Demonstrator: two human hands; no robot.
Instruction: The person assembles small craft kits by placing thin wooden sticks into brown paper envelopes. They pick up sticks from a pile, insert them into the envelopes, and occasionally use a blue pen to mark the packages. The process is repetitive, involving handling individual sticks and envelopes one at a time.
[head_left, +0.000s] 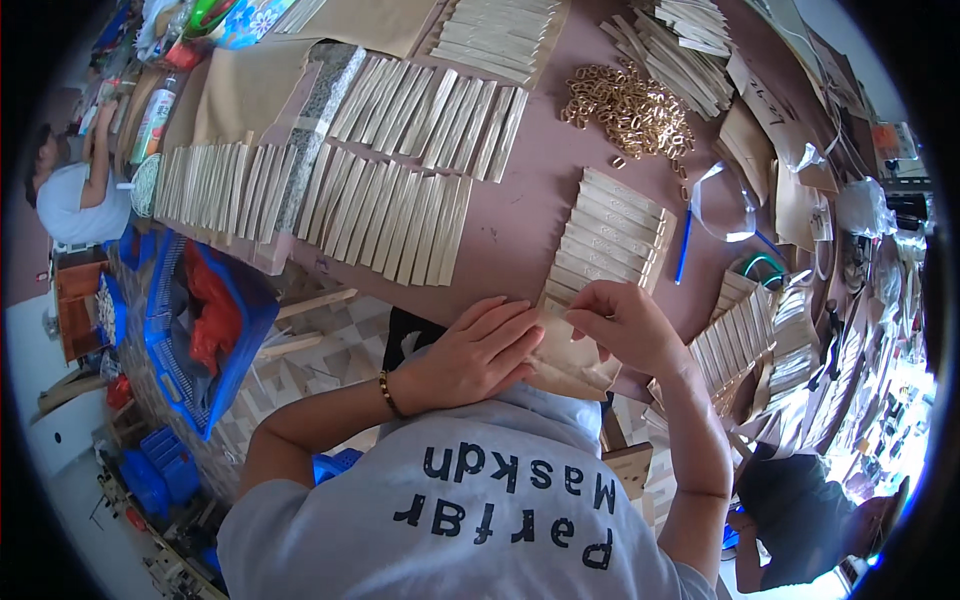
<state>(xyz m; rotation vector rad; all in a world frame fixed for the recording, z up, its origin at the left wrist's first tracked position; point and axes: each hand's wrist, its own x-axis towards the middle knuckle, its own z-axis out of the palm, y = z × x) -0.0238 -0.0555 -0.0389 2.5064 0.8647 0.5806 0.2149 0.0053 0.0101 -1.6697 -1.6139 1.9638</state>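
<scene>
At the table's near edge a brown paper-like sheet (565, 360) lies partly under my hands. My left hand (480, 352) rests on its left side, fingers stretched out and lying flat. Above the sheet's right part my right hand (635, 328) is closed in a pinch; whatever its fingertips hold is too small to make out. Just beyond them, a row of pale gold flat strips (608, 240) lies side by side on a brown backing. Small gold metal rings (630, 108) are heaped farther off, with a few loose ones near the pile.
More gold strips (385, 215) lie in rows at left, others (735, 345) at right. A blue pen-like stick (684, 247) and a clear tape-like loop (722, 205) lie right of the row. Blue crates (205, 340) stand lower left. Two other people sit at left and lower right.
</scene>
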